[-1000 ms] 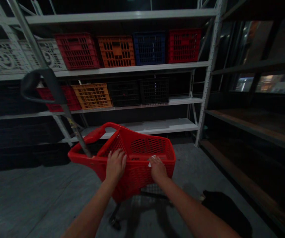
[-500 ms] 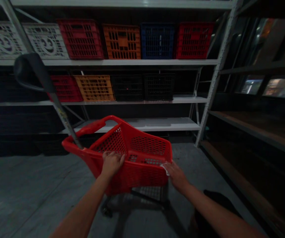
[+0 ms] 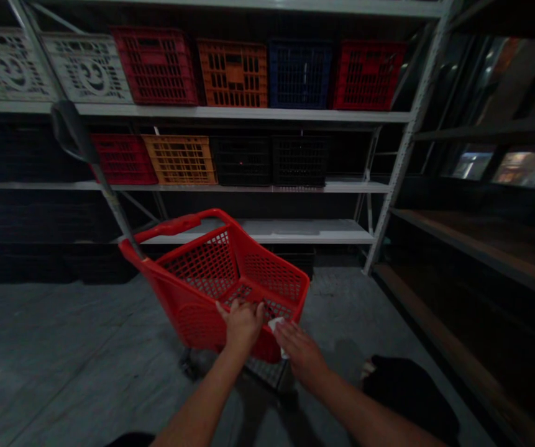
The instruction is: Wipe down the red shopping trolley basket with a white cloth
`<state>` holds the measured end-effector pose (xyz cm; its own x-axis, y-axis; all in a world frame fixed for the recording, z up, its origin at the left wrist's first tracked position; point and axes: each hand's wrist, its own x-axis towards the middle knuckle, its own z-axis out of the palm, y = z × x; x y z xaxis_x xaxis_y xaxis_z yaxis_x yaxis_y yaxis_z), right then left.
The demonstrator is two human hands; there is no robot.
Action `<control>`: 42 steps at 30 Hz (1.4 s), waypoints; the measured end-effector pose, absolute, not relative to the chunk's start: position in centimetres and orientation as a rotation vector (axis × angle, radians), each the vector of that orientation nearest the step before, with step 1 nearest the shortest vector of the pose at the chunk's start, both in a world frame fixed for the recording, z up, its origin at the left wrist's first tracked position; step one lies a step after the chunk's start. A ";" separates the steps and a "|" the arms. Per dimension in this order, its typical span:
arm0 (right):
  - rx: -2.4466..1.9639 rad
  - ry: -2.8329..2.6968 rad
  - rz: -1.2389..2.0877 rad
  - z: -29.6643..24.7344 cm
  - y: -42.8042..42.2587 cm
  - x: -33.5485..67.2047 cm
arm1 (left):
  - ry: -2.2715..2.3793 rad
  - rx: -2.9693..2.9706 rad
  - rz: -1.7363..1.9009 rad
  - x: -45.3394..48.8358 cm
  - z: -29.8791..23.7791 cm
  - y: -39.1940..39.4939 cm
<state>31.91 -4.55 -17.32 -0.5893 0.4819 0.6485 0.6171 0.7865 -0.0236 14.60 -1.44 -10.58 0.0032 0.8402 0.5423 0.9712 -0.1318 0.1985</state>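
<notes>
A red plastic mesh shopping cart [image 3: 202, 273] stands on castors in front of me, with a long pole handle ending in a black grip [image 3: 69, 129] at its far left corner. My left hand [image 3: 243, 324] is curled over the cart's near rim. Just to its right, my right hand [image 3: 301, 352] reaches toward the same rim, its fingers extended over a small piece of white tissue [image 3: 277, 327]. The tissue is pressed against the cart's corner. The cart's lower wheels are mostly hidden by its body and my arms.
White metal shelving [image 3: 267, 114] holds several red, orange, blue, black and white plastic crates [image 3: 232, 73]. Dark wooden shelves [image 3: 476, 248] run along the right. A black bundle [image 3: 409, 394] lies on the grey concrete floor [image 3: 53, 335] at lower right.
The cart has rolled farther from me and turned slightly, with both hands following its near rim. My right hand has moved closer to my left, and the shelves appear nearer.
</notes>
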 end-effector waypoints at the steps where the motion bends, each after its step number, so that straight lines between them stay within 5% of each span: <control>1: -0.736 -2.371 -0.263 -17.0 -4.2 32.2 | -1.892 -2.079 -0.824 14.1 -10.8 -1.6; 9: -0.968 -2.201 -0.270 -16.5 4.7 36.5 | -1.918 -2.096 -0.735 10.8 -10.9 -1.8; 18: -0.840 -2.273 -0.145 -18.7 -5.8 29.7 | -1.968 -2.243 -0.600 11.3 -10.0 -1.7; 27: -0.994 -2.137 -0.330 -17.9 1.7 36.2 | -2.038 -2.318 -0.595 13.6 -9.7 -1.0; 35: -0.896 -2.139 -0.204 -19.1 -5.7 30.0 | -2.014 -2.355 -0.587 13.3 -9.5 -1.1; 42: -0.585 -2.399 -0.328 -17.6 -2.1 37.0 | -1.855 -2.498 -0.483 10.6 -9.5 -2.6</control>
<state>36.95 -2.08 -17.58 -0.6964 0.3264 0.6391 0.4859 0.8698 0.0852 10.63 -2.61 -9.53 0.2589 0.9358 0.2392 0.9336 -0.3060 0.1863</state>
